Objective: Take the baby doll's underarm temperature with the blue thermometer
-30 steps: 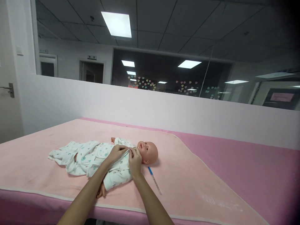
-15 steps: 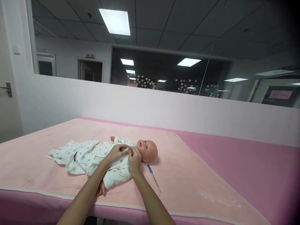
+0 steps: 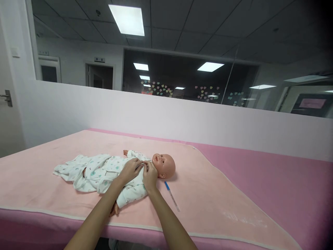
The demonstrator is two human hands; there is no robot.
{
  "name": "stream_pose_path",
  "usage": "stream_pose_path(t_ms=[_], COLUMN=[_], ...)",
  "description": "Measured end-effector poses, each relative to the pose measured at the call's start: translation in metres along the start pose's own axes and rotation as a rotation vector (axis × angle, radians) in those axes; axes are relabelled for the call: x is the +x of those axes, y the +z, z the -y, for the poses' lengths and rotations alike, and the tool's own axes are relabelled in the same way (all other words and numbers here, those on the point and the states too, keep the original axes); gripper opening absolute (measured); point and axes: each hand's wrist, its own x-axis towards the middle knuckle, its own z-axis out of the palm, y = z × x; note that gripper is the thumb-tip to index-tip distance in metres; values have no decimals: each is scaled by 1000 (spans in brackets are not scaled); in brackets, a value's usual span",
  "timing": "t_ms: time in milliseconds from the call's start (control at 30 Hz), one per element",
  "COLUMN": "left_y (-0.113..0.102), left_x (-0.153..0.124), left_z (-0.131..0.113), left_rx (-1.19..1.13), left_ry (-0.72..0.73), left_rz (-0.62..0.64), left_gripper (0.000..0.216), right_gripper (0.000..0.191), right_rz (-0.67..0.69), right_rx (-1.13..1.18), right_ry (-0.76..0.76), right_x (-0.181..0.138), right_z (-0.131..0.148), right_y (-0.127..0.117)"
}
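Observation:
A bald baby doll (image 3: 167, 166) lies on its back, its head to the right, dressed in white printed baby clothes (image 3: 132, 195). At the neckline, just below the doll's chin, my left hand (image 3: 130, 171) rests over the chest with its fingertips pinched together. Right against it, my right hand (image 3: 150, 175) is closed too, thumb and fingers pinching the edge of the garment at the collar. The exact bit of cloth between the fingertips is mostly hidden by my hands. One doll hand (image 3: 115, 209) shows beyond the near sleeve.
A thin clear stick with a blue end (image 3: 172, 196) lies right of my right forearm. Under everything spreads a peach sheet (image 3: 208, 201) with white edging, over a pink padded surface (image 3: 273, 177). Behind rises a white low wall (image 3: 182, 119) with glass above.
The view has tilted slightly. My left hand has turned a little, its back now more over the chest and its fingers closer together. My right hand stays at the collar.

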Motion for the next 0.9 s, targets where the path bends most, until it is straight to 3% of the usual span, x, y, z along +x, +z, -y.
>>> stream_pose_path(t_ms=[233,533,700,900], left_y=[-2,0,-1,-2], left_x=[1,1,1,1], left_z=[-1,0,1,5], left_rx=[65,-16,-200,-464], left_ry=[44,7,-79,-51], left_rz=[1,-10,16,28], left_gripper=[30,28,28,34], right_gripper=[23,22,24,24], right_rz=[-2,-17,-28,-15], right_rx=[16,-9,-1,44], right_ry=[22,5,-9,-23], right_x=[-1,-3,-4,-2], right_z=[1,3,5,3], right_y=[-1,-1,-2,-2])
